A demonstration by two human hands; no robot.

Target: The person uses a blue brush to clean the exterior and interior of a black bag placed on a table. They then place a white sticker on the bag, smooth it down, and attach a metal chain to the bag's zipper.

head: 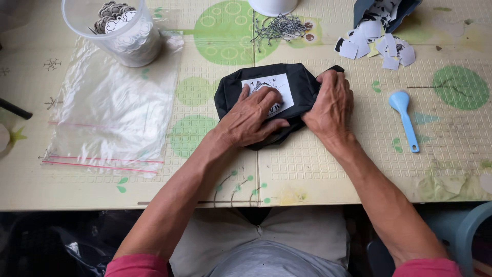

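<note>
A black pouch lies flat on the mat, near the middle of the table, with a white label on its top face. The left hand rests palm down on the pouch's near left part, fingers spread, their tips touching the label. The right hand is clamped on the pouch's right end, fingers curled over its edge. Right of the pouch lies a blue spoon, well apart from it. Far right, a dark bag lies tipped over, with white paper cutouts spilled before it. Far of the pouch sits a heap of ball chains, beside a white cup. To the left lie clear zip bags, and a clear tub of tags stands on their far edge.
</note>
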